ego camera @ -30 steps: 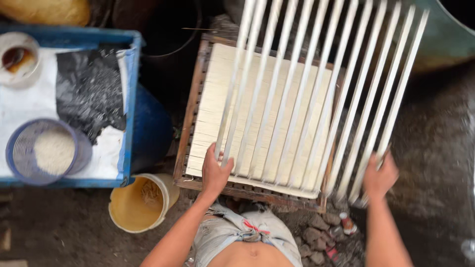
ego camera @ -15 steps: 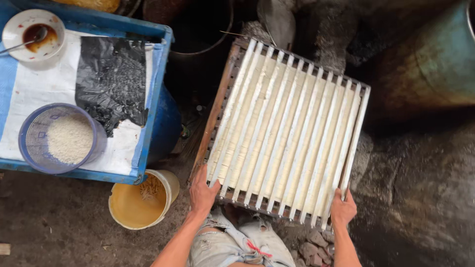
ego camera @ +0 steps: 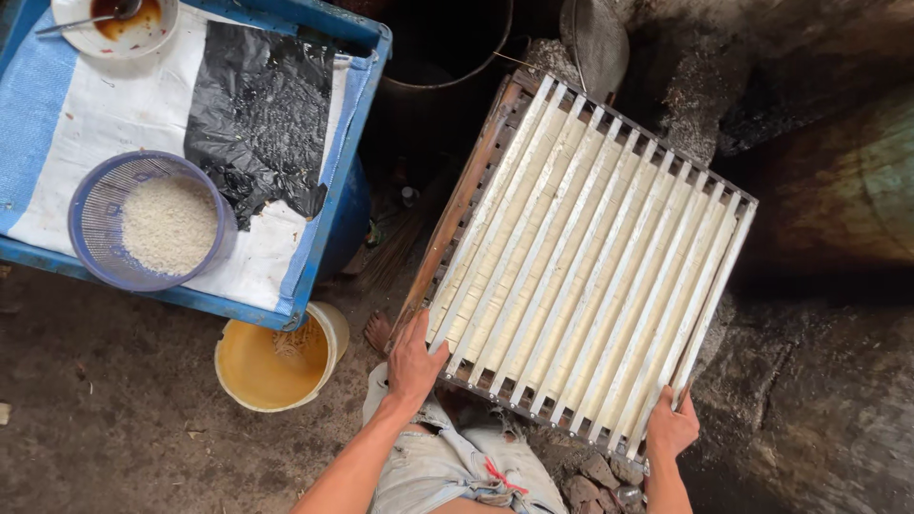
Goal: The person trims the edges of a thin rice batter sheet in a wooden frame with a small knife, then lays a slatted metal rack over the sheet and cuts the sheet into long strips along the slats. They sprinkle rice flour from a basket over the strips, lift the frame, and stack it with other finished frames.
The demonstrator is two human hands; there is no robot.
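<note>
A white slatted rack (ego camera: 590,257) of long parallel bars lies flat on a wooden frame (ego camera: 464,195) filled with pale strips. My left hand (ego camera: 415,362) grips the rack's near left corner. My right hand (ego camera: 672,426) grips its near right corner. Both hands are at the edge closest to me, with my knees just below.
A blue table (ego camera: 338,205) at the left carries a white cloth, a black plastic sheet (ego camera: 255,119), a blue sieve of white grains (ego camera: 152,221) and a white bowl with a spoon (ego camera: 116,21). A yellow bucket (ego camera: 276,360) stands on the dirt floor. Stones (ego camera: 595,476) lie by my legs.
The rack was raised and tilted up a second ago; it has come down flat onto the wooden frame. Both hands stayed on its near corners and the view shifted left.
</note>
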